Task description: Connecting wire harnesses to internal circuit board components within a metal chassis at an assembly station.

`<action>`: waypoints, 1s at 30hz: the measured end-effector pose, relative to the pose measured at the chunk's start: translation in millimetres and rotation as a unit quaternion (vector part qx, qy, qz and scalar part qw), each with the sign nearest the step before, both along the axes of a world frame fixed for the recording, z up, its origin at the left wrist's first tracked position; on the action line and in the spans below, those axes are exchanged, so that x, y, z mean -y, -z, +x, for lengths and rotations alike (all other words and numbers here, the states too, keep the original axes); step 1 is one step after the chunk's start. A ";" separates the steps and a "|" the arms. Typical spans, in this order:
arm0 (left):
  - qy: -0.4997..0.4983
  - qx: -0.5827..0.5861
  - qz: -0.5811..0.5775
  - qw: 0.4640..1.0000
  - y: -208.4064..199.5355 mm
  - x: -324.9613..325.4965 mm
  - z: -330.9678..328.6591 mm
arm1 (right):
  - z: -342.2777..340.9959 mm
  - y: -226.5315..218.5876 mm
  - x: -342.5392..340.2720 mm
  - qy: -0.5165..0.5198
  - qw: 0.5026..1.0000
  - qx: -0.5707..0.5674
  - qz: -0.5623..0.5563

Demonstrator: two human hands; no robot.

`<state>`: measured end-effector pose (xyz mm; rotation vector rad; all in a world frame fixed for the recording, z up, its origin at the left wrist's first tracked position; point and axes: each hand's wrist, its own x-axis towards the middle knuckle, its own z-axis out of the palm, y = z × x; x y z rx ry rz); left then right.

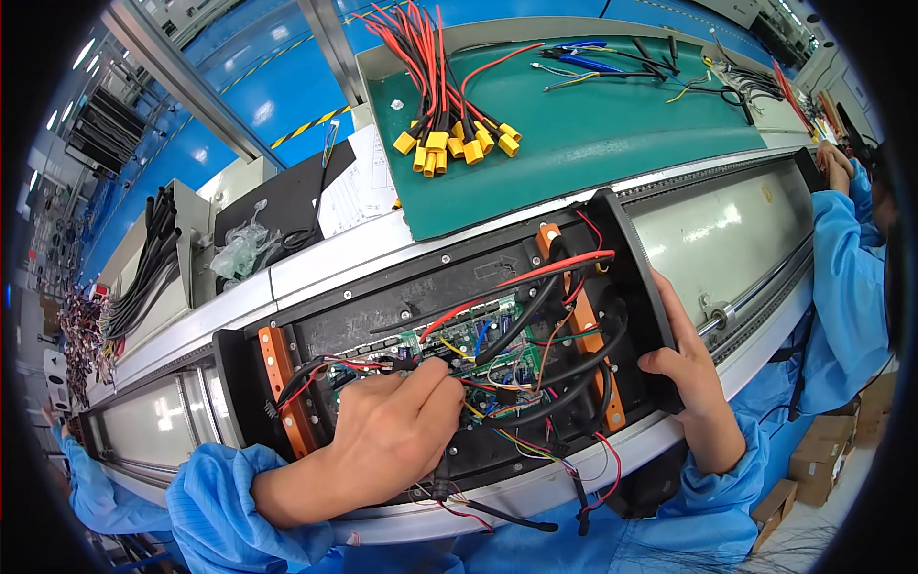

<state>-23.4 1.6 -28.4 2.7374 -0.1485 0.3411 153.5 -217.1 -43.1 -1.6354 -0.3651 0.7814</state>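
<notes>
A long black housing [368, 292] lies in front of me, with a green circuit board [483, 320] inside it and an orange strip [287, 383] near each end. Black, red and thin coloured wires loop over the board. My left hand [397, 421] is closed above the board, its fingertips pinched together among the wires; whatever they hold is hidden by the fingers. At the housing's right end, my right hand [693, 373] grips the upright black end wall, thumb on the inner side and fingers behind. Loose wire ends [545, 524] hang over the near edge.
The housing rests across a conveyor [736, 239] with metal rails. Beyond it, a green mat [593, 120] bears red-black cables with yellow connectors [435, 143] and blue-handled pliers [588, 62]. Plastic bags [244, 253] and black cables [153, 258] lie left. Co-workers' sleeves [846, 277] show at both sides.
</notes>
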 end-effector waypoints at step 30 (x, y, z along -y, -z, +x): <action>0.018 0.029 -0.062 0.997 -1.5 11.8 10.3 | 2.7 -5.6 3.4 -0.042 0.999 -0.012 0.019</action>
